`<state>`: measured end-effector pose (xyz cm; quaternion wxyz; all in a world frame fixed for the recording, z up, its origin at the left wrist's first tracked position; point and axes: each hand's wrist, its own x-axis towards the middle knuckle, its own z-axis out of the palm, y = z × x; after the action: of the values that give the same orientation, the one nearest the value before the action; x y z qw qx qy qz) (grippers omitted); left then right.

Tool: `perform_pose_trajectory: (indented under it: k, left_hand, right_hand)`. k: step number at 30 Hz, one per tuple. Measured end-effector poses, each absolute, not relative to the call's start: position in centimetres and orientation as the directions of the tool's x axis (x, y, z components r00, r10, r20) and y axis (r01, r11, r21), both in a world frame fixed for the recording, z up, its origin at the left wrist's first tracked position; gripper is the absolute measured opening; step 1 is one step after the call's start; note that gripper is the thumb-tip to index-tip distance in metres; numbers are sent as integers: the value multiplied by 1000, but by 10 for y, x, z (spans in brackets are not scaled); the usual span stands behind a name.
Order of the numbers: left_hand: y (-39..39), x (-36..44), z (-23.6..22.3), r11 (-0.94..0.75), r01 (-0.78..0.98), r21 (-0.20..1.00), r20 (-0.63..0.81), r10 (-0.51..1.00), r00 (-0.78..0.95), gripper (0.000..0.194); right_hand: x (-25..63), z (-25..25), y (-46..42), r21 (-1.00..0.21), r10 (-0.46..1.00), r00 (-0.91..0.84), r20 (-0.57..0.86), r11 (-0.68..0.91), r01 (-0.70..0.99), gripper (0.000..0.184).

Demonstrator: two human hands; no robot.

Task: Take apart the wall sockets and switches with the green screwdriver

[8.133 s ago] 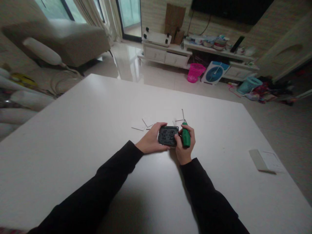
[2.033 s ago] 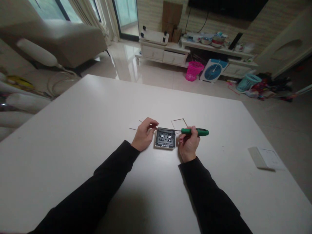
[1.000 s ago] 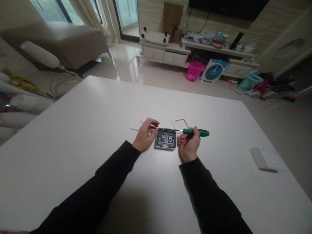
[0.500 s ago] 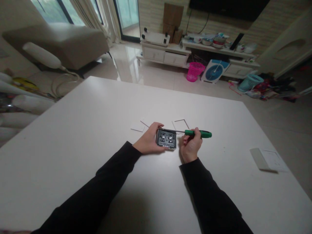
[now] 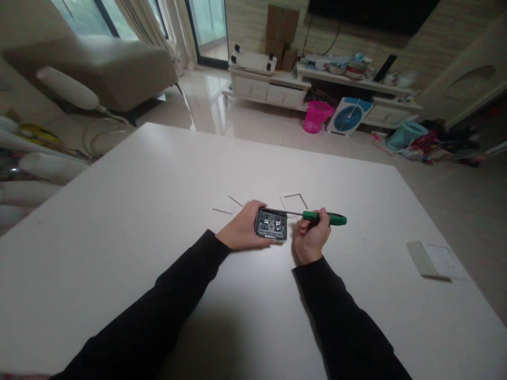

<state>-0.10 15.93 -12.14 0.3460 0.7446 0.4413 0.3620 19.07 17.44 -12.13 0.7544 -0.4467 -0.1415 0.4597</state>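
Observation:
My left hand is closed round the left side of a dark wall switch module, whose face with two metal mechanisms is turned up. My right hand grips a screwdriver by its green handle. The thin shaft points left and lies along the module's far edge; its tip is hard to make out. Just beyond the hands, a thin white square frame lies on the table. White flat plates lie beyond my left hand, partly hidden by it.
The white table spreads out on all sides of my hands. Near its right edge lie a grey-white panel and a white plate. Past the far edge stand a pink basket and a blue fan.
The screwdriver and my right hand have shifted very slightly to the right. The module is tilted a little differently in my left hand, and both grips stay the same.

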Motion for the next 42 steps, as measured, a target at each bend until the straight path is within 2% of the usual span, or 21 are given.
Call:
perform_pose_trajectory:
  k: [8, 14, 15, 18, 20, 26, 36, 42]
  left_hand:
    - [161, -3, -125, -392, 412, 822, 248, 899, 360, 86]
    - [163, -7, -131, -421, 382, 823, 281, 885, 370, 99]
    - [164, -8, -131, -430, 381, 818, 289, 881, 374, 93]
    - [166, -9, -133, -478, 385, 789, 358, 868, 345, 56]
    - [167, -9, -134, -512, 384, 768, 420, 856, 302, 38]
    - [168, -6, -134, -549, 378, 745, 483, 835, 262, 29]
    - [171, -3, -139, -465, 271, 843, 449, 885, 119, 15]
    - [173, -3, -140, -491, 244, 836, 493, 868, 55, 4]
  right_hand:
    - [193, -122, 175, -764, 839, 497, -220, 169, -623, 38]
    - [195, -126, 177, -754, 848, 481, -221, 164, -636, 39]
    - [196, -126, 177, -755, 851, 477, -220, 161, -636, 39]
    - [196, -127, 177, -756, 861, 462, -212, 155, -636, 37]
    - [195, -127, 176, -756, 866, 457, -203, 158, -636, 36]
    - [193, -124, 175, -753, 885, 430, -180, 158, -639, 37]
    - [191, -121, 173, -769, 899, 417, -136, 169, -616, 37]
    - [191, -122, 174, -791, 889, 436, -142, 163, -590, 40]
